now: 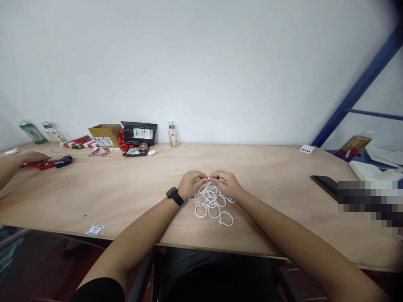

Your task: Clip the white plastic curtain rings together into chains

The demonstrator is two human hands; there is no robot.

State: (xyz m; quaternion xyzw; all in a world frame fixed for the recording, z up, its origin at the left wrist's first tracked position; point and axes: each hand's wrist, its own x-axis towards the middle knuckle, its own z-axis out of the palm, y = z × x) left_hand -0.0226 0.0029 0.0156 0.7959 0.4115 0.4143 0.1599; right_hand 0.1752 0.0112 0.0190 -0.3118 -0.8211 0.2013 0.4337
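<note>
A pile of several white plastic rings (211,203) lies on the wooden table (132,197) in front of me. My left hand (191,183), with a black watch on its wrist, and my right hand (227,183) meet just above the far side of the pile. Both hands have their fingers curled and pinch a white ring between them. The fingertips almost touch each other.
Along the back wall stand a small bottle (172,134), a black bag (139,132), a cardboard box (105,134) and two more bottles (40,132). Another person's hand (30,158) rests at the left by red and blue items. A phone (325,183) lies at the right.
</note>
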